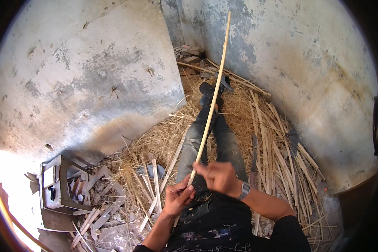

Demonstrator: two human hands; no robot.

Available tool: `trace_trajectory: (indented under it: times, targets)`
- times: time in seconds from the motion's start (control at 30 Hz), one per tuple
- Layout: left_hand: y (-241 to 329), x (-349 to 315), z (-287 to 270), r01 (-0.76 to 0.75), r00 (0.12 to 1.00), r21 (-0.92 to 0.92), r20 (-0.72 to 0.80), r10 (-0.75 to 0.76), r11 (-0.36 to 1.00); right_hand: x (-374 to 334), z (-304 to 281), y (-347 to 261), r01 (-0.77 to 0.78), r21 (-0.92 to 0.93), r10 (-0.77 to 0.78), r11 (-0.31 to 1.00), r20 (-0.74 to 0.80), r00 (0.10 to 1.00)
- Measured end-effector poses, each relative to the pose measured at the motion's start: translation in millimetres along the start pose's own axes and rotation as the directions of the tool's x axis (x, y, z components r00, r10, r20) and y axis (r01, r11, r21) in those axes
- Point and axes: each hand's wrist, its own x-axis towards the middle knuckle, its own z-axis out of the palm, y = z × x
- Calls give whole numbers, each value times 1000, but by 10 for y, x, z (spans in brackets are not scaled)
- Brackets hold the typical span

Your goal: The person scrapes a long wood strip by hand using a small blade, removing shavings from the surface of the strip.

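Observation:
A long, pale bamboo strip (212,109) rises from my hands over my outstretched legs, slightly bowed, its far tip in front of the wall. My left hand (178,197) grips its near end, the thumb lying along the top. Just ahead, my right hand (220,177) is curled, with its fingertips pinched at the strip; they are somewhat blurred by motion. A grey watch (244,190) sits on my right wrist. Beside my right leg lies a long dark blade (253,157), apparently a knife, partly among other strips.
Split bamboo strips (277,155) lie piled along my right side. Fine shavings (155,138) spread around my legs. At left stands a broken, box-like frame (54,185) beside scraps of debris (117,227). A leaning slab (92,75) and a stained wall (302,75) enclose the space.

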Motion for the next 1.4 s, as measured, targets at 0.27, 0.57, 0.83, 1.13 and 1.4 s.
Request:
trace_trajectory:
  times: [0.27, 0.57, 0.83, 1.13, 1.4]
  targets:
    - [38, 6, 35, 54, 998, -19, -24, -55, 998, 173, -1, -65, 15, -43, -13, 999, 44, 999]
    - [90, 91, 100, 19, 999, -76, 33, -17, 997, 744, -130, 486, -158, -13, 137, 987, -437, 889]
    - [-97, 136, -48, 40, 999, -173, 43, -34, 984, 361, -32, 289, 26, -106, -25, 994, 7, 1000]
    - [120, 117, 3, 15, 1000, -57, -22, -17, 998, 193, -54, 221, 26, -100, -14, 995, 122, 992]
    - [197, 128, 145, 33, 998, 13, -45, -33, 999, 250, -66, 49, 14, -19, -13, 1000, 73, 997]
